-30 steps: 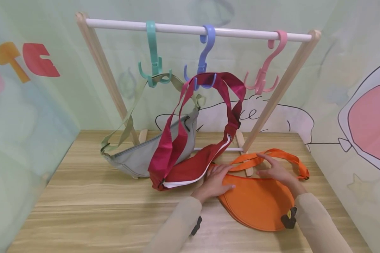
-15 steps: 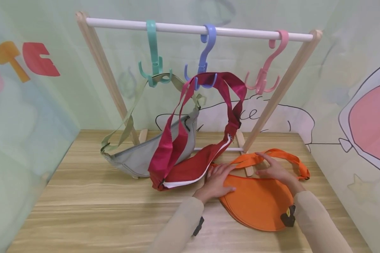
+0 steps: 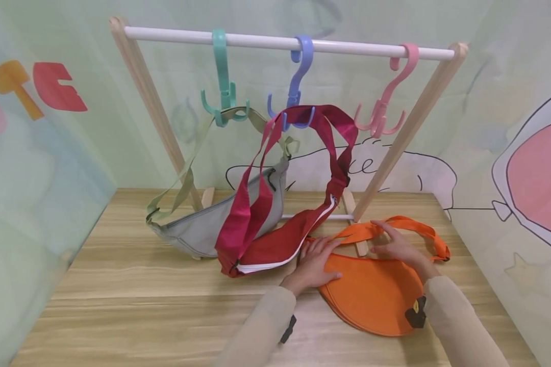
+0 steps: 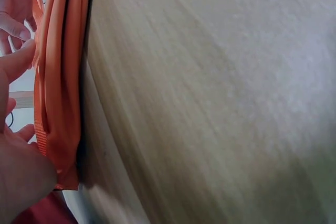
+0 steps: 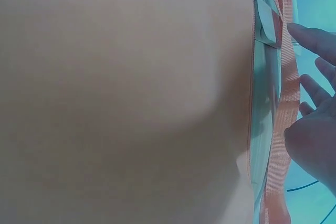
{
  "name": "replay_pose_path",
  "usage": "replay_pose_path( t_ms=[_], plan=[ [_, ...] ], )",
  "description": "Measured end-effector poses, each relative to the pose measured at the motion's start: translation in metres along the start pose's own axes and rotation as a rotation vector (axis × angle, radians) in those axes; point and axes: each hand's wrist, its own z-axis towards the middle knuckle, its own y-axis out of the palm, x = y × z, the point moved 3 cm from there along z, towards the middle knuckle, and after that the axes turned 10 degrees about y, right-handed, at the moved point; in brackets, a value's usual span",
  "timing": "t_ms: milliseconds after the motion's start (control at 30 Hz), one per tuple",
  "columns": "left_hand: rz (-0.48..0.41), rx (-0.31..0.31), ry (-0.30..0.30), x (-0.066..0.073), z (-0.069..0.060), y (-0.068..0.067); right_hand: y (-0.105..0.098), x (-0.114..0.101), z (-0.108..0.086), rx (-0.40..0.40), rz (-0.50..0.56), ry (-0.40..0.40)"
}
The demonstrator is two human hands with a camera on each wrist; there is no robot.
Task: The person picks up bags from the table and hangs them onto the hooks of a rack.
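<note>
An orange waist bag (image 3: 372,295) lies on the wooden table at the right, its orange strap (image 3: 422,227) looped behind it. My left hand (image 3: 313,266) rests on the bag's left end, fingers spread and thumb out over the front panel. Seen edge-on in the left wrist view, the orange bag (image 4: 64,87) lies along the left hand (image 4: 23,169). My right hand (image 3: 400,250) is over the bag's upper edge by the strap, fingers extended. In the right wrist view the strap (image 5: 286,103) runs beside the right hand (image 5: 315,135); whether they touch I cannot tell.
A rack with a white bar (image 3: 257,42) stands behind. A grey waist bag (image 3: 197,232) hangs from the green hook (image 3: 221,76), a red one (image 3: 271,247) from the blue hook (image 3: 298,76). The pink hook (image 3: 385,94) holds no bag. Printed fabric walls surround the table.
Almost nothing differs. My left hand has shifted very slightly to the right on the orange bag, and the right hand keeps its place by the strap.
</note>
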Motion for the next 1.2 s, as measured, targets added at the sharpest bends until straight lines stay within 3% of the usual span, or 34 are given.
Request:
replay_pose_path(
  t_ms=[600,1033,1200],
  plan=[
    [0.006,-0.023,-0.027,-0.002,-0.002,0.002,0.009,-0.005,0.004,0.014,-0.035,-0.012],
    [-0.001,-0.026,-0.016,-0.003,-0.003,0.000,0.014,-0.003,0.009,0.025,-0.039,-0.109],
    [0.008,-0.024,-0.013,-0.003,-0.003,0.001,0.014,-0.001,0.010,0.025,-0.042,-0.087]
  ],
)
